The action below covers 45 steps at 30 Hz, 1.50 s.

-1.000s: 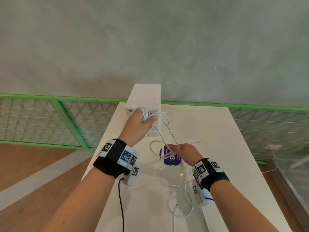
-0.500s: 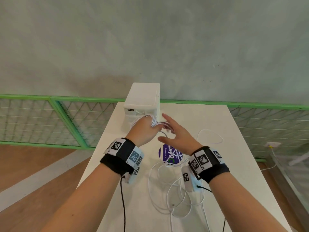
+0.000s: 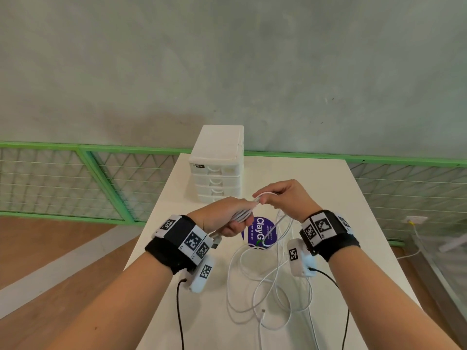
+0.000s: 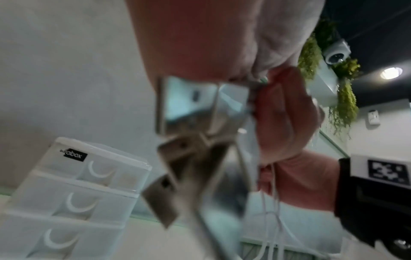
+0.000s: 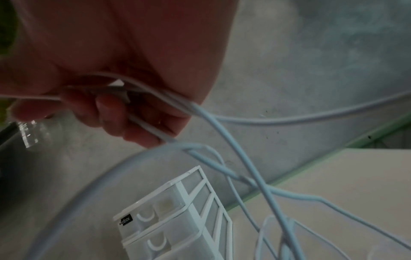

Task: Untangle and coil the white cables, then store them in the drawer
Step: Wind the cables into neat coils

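Head view: above a white rectangular table (image 3: 353,198), the left hand (image 3: 225,218) grips a bundle of thin white cables (image 3: 265,294), while the right hand (image 3: 285,198) pinches a loop just beside it. Loose strands trail onto the table near a round purple sticker (image 3: 260,231). A white plastic drawer unit (image 3: 217,162) stands behind, drawers closed.

Left wrist view: blurred metal plugs (image 4: 191,109) hang from curled fingers (image 4: 286,112).

Right wrist view: fingers (image 5: 115,112) curl round cable strands.

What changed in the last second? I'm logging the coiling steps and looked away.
The left hand, gripping the coiled white cables, drew back from the drawer unit toward the body. The right hand let go of the strand near the purple sticker, opened, and now pinches a loop by the coil. The drawers stayed closed, and slack cable still lies on the table.
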{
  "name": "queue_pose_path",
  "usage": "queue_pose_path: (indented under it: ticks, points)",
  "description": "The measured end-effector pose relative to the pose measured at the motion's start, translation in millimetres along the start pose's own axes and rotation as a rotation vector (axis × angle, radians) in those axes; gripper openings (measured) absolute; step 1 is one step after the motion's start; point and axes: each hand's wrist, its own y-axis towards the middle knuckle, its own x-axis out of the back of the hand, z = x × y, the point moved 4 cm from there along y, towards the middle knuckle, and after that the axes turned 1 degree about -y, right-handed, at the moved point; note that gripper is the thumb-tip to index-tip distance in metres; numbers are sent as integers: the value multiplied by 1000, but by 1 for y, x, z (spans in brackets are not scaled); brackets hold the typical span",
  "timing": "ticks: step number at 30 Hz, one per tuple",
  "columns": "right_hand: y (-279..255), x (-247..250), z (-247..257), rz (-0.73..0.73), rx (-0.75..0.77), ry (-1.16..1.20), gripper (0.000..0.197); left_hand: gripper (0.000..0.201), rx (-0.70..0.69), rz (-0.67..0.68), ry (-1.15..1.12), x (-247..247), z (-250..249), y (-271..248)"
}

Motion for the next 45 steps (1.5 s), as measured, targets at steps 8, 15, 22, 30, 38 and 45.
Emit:
queue_pose_path:
  ticks: [8, 15, 22, 30, 38, 45]
  points:
    - [-4, -21, -21, -104, -25, 300, 36, 48, -246, 87, -280, -6, -19, -3]
    - [-17, -54, -18, -51, -142, 297, 72, 49, -348, 136, -558, -9, -34, -2]
    - [-25, -64, -33, -152, -67, 226, 58, 62, -434, 97, -687, -4, -40, -5]
    - [-33, -76, -56, -94, 27, -137, 20, 46, -586, 32, -868, 1, -59, -10]
    - [-41, -76, -59, 157, 90, -516, 29, 23, -790, -326, -965, 44, -60, -11]
    - [-38, -65, -32, 68, 433, -565, 37, 18, -707, -843, -25, 68, -22, 7]
